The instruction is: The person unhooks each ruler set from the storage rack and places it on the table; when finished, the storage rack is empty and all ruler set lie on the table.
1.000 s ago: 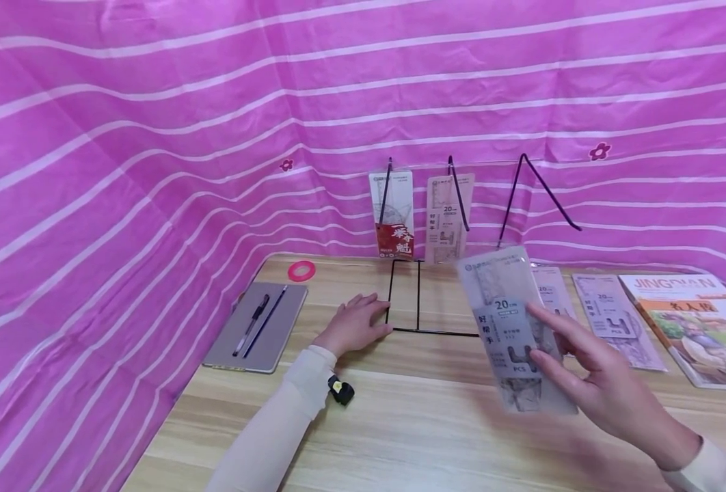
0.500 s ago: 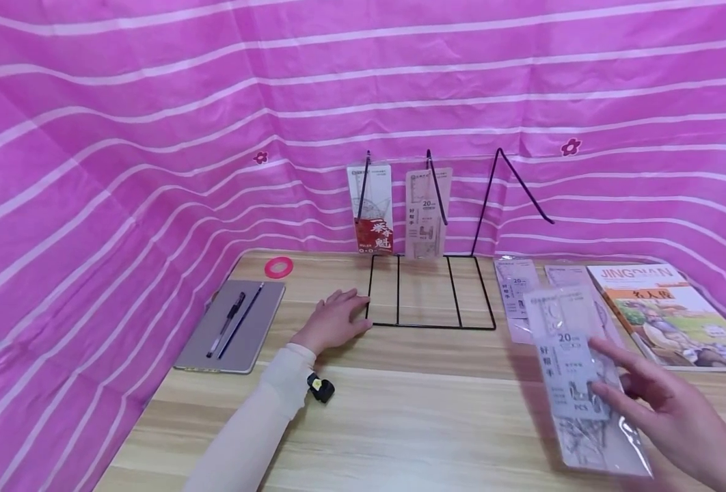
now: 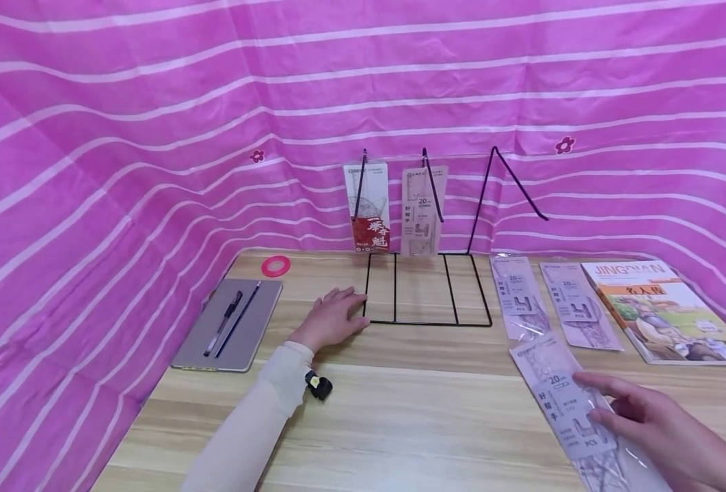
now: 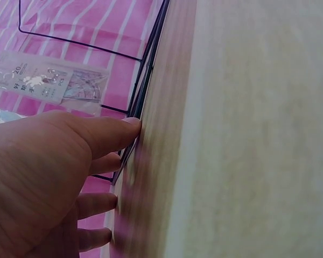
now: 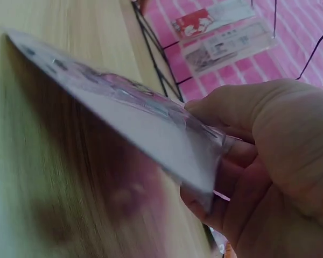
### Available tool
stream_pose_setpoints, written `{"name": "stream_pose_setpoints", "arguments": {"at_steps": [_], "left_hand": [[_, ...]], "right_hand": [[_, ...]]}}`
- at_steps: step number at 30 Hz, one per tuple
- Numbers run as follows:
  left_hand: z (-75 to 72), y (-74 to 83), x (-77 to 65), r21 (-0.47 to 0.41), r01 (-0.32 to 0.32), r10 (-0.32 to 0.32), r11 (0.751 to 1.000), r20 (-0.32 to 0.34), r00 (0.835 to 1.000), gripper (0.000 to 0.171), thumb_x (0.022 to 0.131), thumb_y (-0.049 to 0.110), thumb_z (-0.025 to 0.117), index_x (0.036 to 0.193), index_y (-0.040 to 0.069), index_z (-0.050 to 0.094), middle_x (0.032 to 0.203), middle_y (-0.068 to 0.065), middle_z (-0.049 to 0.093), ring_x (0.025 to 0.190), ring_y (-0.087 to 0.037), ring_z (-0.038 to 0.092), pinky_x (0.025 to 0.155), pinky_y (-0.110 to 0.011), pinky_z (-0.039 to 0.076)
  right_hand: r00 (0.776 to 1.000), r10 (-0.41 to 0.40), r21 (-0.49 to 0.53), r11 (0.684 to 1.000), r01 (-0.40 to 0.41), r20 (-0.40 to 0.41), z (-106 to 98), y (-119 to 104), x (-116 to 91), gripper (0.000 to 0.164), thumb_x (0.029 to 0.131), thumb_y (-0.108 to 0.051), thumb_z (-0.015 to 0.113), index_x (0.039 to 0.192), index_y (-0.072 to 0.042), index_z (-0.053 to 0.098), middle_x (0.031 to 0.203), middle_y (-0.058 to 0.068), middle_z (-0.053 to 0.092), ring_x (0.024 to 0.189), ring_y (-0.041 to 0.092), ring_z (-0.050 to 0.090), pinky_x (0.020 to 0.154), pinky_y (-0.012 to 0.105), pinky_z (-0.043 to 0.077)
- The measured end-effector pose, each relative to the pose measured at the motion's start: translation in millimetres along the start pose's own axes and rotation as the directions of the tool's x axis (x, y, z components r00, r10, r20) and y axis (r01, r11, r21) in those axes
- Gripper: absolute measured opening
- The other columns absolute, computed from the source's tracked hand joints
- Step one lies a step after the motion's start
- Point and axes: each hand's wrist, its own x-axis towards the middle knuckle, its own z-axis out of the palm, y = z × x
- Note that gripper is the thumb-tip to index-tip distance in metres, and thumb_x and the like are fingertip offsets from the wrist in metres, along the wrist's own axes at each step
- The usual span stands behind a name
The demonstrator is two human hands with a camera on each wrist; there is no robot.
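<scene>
My right hand (image 3: pixel 652 420) grips a ruler set in a clear plastic packet (image 3: pixel 578 417) by its right edge. In the right wrist view this packet (image 5: pixel 145 115) tilts above the wood, fingers beneath its edge. My left hand (image 3: pixel 332 318) rests at the front left corner of a black wire display rack (image 3: pixel 443 323), thumb and fingers touching its base wire. From the rack's hooks hang a white and red ruler packet (image 3: pixel 367 205) and a pinkish ruler packet (image 3: pixel 423 212). The right hook (image 3: pixel 517 181) carries nothing.
Two more ruler packets lie right of the rack, a nearer-rack one (image 3: pixel 519 294) and another (image 3: pixel 581 307) beside a magazine (image 3: pixel 664 311). A grey notebook (image 3: pixel 246 328) bears a pen (image 3: pixel 223 324) and pencil (image 3: pixel 238 321). Behind it lies a pink tape roll (image 3: pixel 275 266). Striped pink cloth (image 3: pixel 154 137) surrounds the table.
The packet in my right hand has moved right and toward me, down from before the rack's right part. My left hand stays at the rack's corner. The head view has shifted slightly.
</scene>
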Motion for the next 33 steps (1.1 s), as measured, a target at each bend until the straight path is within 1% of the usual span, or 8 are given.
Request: {"name": "stream_pose_setpoints", "arguments": {"at_steps": [3, 9, 12, 18, 20, 22, 25, 33], "left_hand": [[-1.0, -1.0, -0.6, 0.002, -0.005, 0.005, 1.000, 0.005, 1.000, 0.063, 0.103, 0.050, 0.063, 0.159, 0.025, 0.048, 0.173, -0.009, 0.031, 0.161, -0.043, 0.022, 0.127, -0.072, 0.014], [-1.6, -1.2, 0.5, 0.005, -0.005, 0.005, 1.000, -0.001, 1.000, 0.063, 0.103, 0.050, 0.063, 0.159, 0.025, 0.048, 0.173, -0.010, 0.031, 0.161, -0.043, 0.022, 0.127, -0.072, 0.015], [-2.1, -1.5, 1.1, 0.006, -0.016, 0.016, 1.000, -0.008, 1.000, 0.063, 0.102, 0.049, 0.063, 0.158, 0.024, 0.049, 0.172, -0.011, 0.033, 0.161, -0.044, 0.023, 0.126, -0.074, 0.016], [-1.1, -1.0, 1.4, 0.000, -0.022, 0.022, 1.000, 0.006, 1.000, 0.063, 0.103, 0.048, 0.063, 0.159, 0.022, 0.049, 0.173, -0.012, 0.032, 0.161, -0.044, 0.022, 0.126, -0.074, 0.015], [-1.7, -1.1, 0.8, -0.001, -0.019, 0.019, 1.000, 0.008, 1.000, 0.063, 0.103, 0.048, 0.063, 0.159, 0.023, 0.048, 0.173, -0.012, 0.032, 0.161, -0.044, 0.022, 0.126, -0.074, 0.015], [-1.3, -1.4, 0.8, 0.000, -0.016, 0.016, 1.000, 0.009, 1.000, 0.063, 0.103, 0.049, 0.063, 0.159, 0.023, 0.048, 0.173, -0.012, 0.032, 0.161, -0.043, 0.022, 0.126, -0.073, 0.015], [-0.8, -1.5, 0.6, -0.007, -0.015, 0.015, 1.000, 0.016, 1.000, 0.064, 0.103, 0.049, 0.063, 0.159, 0.023, 0.048, 0.173, -0.012, 0.031, 0.161, -0.043, 0.021, 0.127, -0.073, 0.014], [-0.5, -3.1, 1.8, 0.001, -0.018, 0.018, 1.000, 0.019, 1.000, 0.064, 0.103, 0.050, 0.062, 0.159, 0.024, 0.048, 0.173, -0.011, 0.031, 0.161, -0.043, 0.021, 0.127, -0.073, 0.015]], "right_hand": [[0.998, 0.057, -0.076, 0.996, -0.055, 0.022, -1.7, -2.0, 5.7, 0.060, 0.102, -0.029, 0.069, 0.156, -0.009, 0.051, 0.125, 0.002, 0.061, 0.085, -0.002, 0.051, 0.066, 0.019, 0.038], [0.999, -0.016, -0.107, 0.994, 0.013, -0.033, 4.1, -0.9, 3.9, 0.054, 0.099, -0.019, 0.074, 0.147, 0.000, 0.058, 0.086, -0.004, 0.052, 0.071, 0.004, 0.043, 0.057, 0.025, 0.031], [0.999, 0.040, -0.120, 0.992, -0.043, -0.029, 5.4, -2.4, 1.6, 0.056, 0.100, -0.022, 0.073, 0.149, -0.001, 0.057, 0.079, -0.003, 0.045, 0.071, 0.005, 0.042, 0.058, 0.025, 0.030], [0.983, 0.183, -0.134, 0.974, -0.181, 0.002, 5.0, -6.2, -4.3, 0.063, 0.103, -0.030, 0.069, 0.156, -0.003, 0.048, 0.084, 0.000, 0.052, 0.073, 0.005, 0.045, 0.061, 0.024, 0.033], [0.981, 0.196, -0.122, 0.973, -0.194, 0.001, 5.7, -6.8, -3.6, 0.065, 0.102, -0.030, 0.071, 0.155, -0.002, 0.048, 0.095, 0.014, 0.063, 0.084, 0.012, 0.056, 0.073, 0.028, 0.046], [0.978, 0.207, -0.103, 0.973, -0.205, 0.011, 6.8, -5.8, -2.0, 0.067, 0.100, -0.030, 0.073, 0.155, -0.001, 0.048, 0.116, 0.028, 0.066, 0.104, 0.030, 0.064, 0.090, 0.045, 0.053], [0.969, 0.242, -0.054, 0.969, -0.239, 0.055, 7.8, -3.9, 0.6, 0.076, 0.100, -0.037, 0.073, 0.157, 0.001, 0.042, 0.156, 0.038, 0.041, 0.136, 0.057, 0.045, 0.102, 0.076, 0.040], [0.982, 0.185, -0.300, 0.936, -0.186, -0.033, 9.8, -1.1, 0.9, 0.079, 0.095, -0.050, 0.074, 0.150, 0.001, 0.050, 0.150, 0.034, 0.048, 0.131, 0.058, 0.050, 0.094, 0.074, 0.044]]}}
